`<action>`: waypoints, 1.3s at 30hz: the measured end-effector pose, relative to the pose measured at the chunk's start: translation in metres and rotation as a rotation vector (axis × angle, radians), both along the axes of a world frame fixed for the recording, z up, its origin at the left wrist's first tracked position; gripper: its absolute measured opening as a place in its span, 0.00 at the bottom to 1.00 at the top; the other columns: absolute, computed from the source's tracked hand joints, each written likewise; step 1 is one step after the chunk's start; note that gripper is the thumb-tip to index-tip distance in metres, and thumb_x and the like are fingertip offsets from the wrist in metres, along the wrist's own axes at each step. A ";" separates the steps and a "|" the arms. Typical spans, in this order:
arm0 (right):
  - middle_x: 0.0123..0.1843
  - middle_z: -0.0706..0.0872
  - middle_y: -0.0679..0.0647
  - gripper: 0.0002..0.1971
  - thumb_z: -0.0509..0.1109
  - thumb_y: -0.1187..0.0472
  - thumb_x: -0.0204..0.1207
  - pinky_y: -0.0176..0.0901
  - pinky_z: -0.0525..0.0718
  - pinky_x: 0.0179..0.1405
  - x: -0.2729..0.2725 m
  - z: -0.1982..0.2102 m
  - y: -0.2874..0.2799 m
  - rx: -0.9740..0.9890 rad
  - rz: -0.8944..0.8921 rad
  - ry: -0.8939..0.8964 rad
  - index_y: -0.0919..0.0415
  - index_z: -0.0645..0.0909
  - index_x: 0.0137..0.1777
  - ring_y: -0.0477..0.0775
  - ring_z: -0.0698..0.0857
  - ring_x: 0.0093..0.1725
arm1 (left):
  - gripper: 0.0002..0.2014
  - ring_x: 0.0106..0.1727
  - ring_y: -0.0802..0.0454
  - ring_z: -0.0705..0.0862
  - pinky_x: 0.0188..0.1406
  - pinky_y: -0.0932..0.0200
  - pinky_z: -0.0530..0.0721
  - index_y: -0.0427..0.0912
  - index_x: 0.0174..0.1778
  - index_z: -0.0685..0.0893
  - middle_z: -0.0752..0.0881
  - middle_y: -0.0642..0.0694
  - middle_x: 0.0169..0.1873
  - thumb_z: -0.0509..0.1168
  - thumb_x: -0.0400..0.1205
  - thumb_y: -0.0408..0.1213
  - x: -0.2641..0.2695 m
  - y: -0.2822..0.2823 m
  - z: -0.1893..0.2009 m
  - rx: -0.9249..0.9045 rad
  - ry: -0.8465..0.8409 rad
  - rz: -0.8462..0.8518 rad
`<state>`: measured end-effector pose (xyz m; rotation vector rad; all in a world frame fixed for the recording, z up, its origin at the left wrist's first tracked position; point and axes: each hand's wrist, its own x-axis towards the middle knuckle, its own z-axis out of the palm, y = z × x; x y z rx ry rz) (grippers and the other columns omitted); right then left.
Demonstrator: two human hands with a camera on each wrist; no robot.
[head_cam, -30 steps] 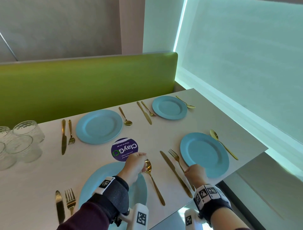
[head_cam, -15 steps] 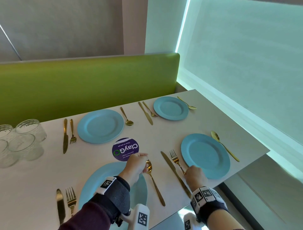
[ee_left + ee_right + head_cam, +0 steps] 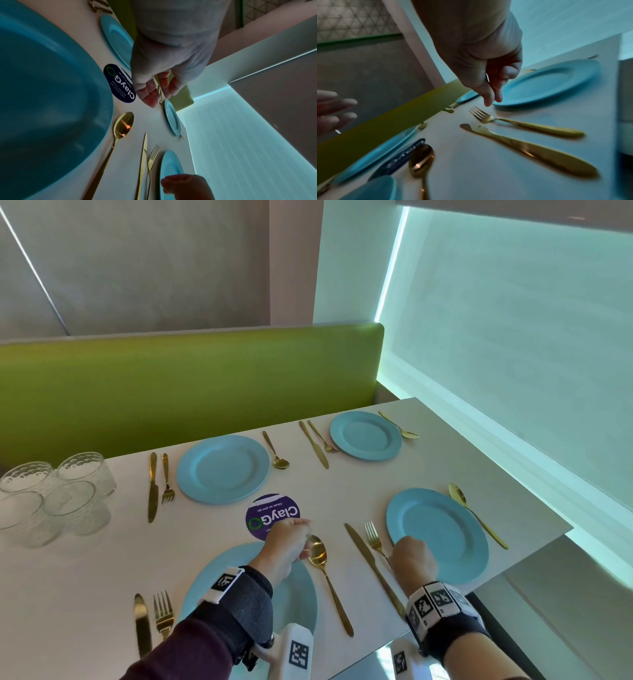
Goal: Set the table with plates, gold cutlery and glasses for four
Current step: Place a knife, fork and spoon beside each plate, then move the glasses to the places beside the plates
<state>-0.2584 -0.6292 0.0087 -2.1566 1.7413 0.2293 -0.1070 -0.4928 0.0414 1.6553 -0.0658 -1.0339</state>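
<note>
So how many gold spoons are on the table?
4. One far right, one beside the far left plate, one right of the near right plate, one by the left hand. None seem hidden.

Everything is sitting on the white rectangular table [image 3: 212, 546], placed here from the round purple sticker [image 3: 273, 516] near its middle. Behind the sticker to the left the round blue plate [image 3: 223, 469] is lying, a gold knife [image 3: 152, 487] and gold fork [image 3: 167, 478] left of it, a gold spoon [image 3: 276, 450] right of it. Far left, four clear textured glasses [image 3: 54, 497] are clustering. Right of the sticker another blue plate [image 3: 437, 535] is lying, with a gold knife [image 3: 374, 569] and fork [image 3: 375, 539] between them. Just before the sticker a gold spoon [image 3: 329, 580] is lying beside the nearest blue plate [image 3: 301, 601].
</note>
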 end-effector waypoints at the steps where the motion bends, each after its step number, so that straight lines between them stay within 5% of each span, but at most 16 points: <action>1: 0.54 0.88 0.60 0.13 0.59 0.69 0.78 0.44 0.80 0.45 0.009 0.008 0.000 -0.008 0.023 -0.024 0.66 0.84 0.54 0.60 0.87 0.53 | 0.05 0.34 0.55 0.77 0.29 0.64 0.79 0.41 0.45 0.79 0.79 0.46 0.36 0.59 0.84 0.31 0.003 0.003 0.004 -0.011 0.000 0.006; 7: 0.57 0.88 0.58 0.16 0.67 0.53 0.78 0.45 0.85 0.54 0.085 0.061 0.035 -0.054 0.269 -0.148 0.62 0.86 0.58 0.58 0.86 0.57 | 0.03 0.31 0.56 0.78 0.27 0.65 0.80 0.42 0.45 0.79 0.81 0.46 0.36 0.61 0.83 0.34 0.045 0.042 0.030 -0.061 -0.086 0.053; 15: 0.60 0.88 0.55 0.15 0.68 0.57 0.78 0.37 0.77 0.60 0.199 0.090 0.150 0.037 0.437 -0.463 0.59 0.84 0.63 0.54 0.84 0.61 | 0.04 0.35 0.53 0.80 0.36 0.60 0.82 0.40 0.51 0.78 0.80 0.48 0.37 0.60 0.83 0.34 0.140 0.149 0.042 -0.079 -0.292 0.236; 17: 0.60 0.87 0.57 0.17 0.69 0.57 0.77 0.38 0.76 0.61 0.224 0.089 0.183 0.081 0.421 -0.500 0.59 0.81 0.66 0.54 0.83 0.62 | 0.06 0.41 0.48 0.83 0.45 0.54 0.85 0.40 0.52 0.78 0.83 0.45 0.42 0.61 0.82 0.34 0.171 0.184 0.036 -0.025 -0.357 0.288; 20: 0.58 0.87 0.58 0.22 0.71 0.57 0.76 0.41 0.77 0.63 0.263 0.079 0.227 0.143 0.388 -0.536 0.60 0.78 0.69 0.56 0.83 0.61 | 0.10 0.56 0.38 0.83 0.58 0.48 0.83 0.38 0.55 0.78 0.85 0.40 0.52 0.64 0.79 0.36 0.217 0.236 0.024 0.098 -0.439 0.329; 24: 0.61 0.85 0.58 0.27 0.74 0.58 0.74 0.43 0.77 0.63 0.313 0.052 0.270 0.254 0.317 -0.563 0.61 0.74 0.72 0.55 0.83 0.61 | 0.05 0.52 0.34 0.82 0.46 0.53 0.75 0.39 0.40 0.76 0.82 0.38 0.44 0.67 0.77 0.32 0.268 0.296 0.000 0.200 -0.473 0.356; 26: 0.67 0.82 0.58 0.32 0.76 0.55 0.71 0.43 0.76 0.64 0.334 0.034 0.285 0.283 0.305 -0.525 0.61 0.71 0.75 0.55 0.81 0.65 | 0.17 0.60 0.34 0.80 0.53 0.51 0.77 0.30 0.54 0.79 0.83 0.34 0.55 0.72 0.74 0.35 0.289 0.316 -0.018 0.251 -0.425 0.337; 28: 0.71 0.78 0.58 0.39 0.79 0.53 0.68 0.44 0.76 0.68 0.356 0.014 0.296 0.303 0.288 -0.497 0.60 0.67 0.77 0.55 0.78 0.69 | 0.36 0.69 0.35 0.75 0.64 0.49 0.75 0.29 0.70 0.70 0.76 0.32 0.68 0.77 0.70 0.39 0.308 0.328 -0.036 0.291 -0.374 0.300; 30: 0.74 0.75 0.59 0.46 0.82 0.53 0.64 0.48 0.76 0.71 0.377 -0.004 0.304 0.331 0.272 -0.486 0.59 0.62 0.79 0.56 0.75 0.73 | 0.44 0.72 0.37 0.72 0.68 0.49 0.73 0.30 0.74 0.65 0.72 0.32 0.72 0.80 0.67 0.40 0.326 0.333 -0.052 0.309 -0.379 0.258; 34: 0.77 0.70 0.59 0.53 0.84 0.54 0.58 0.51 0.74 0.73 0.412 -0.036 0.312 0.337 0.280 -0.472 0.58 0.58 0.81 0.58 0.71 0.75 | 0.48 0.74 0.40 0.71 0.71 0.50 0.71 0.33 0.76 0.64 0.71 0.36 0.74 0.82 0.64 0.40 0.352 0.332 -0.077 0.328 -0.428 0.150; 39: 0.70 0.78 0.56 0.48 0.85 0.57 0.57 0.43 0.76 0.63 0.434 -0.056 0.314 0.278 0.297 -0.530 0.59 0.64 0.76 0.57 0.76 0.68 | 0.45 0.71 0.43 0.74 0.69 0.53 0.73 0.36 0.73 0.70 0.77 0.40 0.70 0.83 0.61 0.36 0.365 0.325 -0.093 0.283 -0.474 0.038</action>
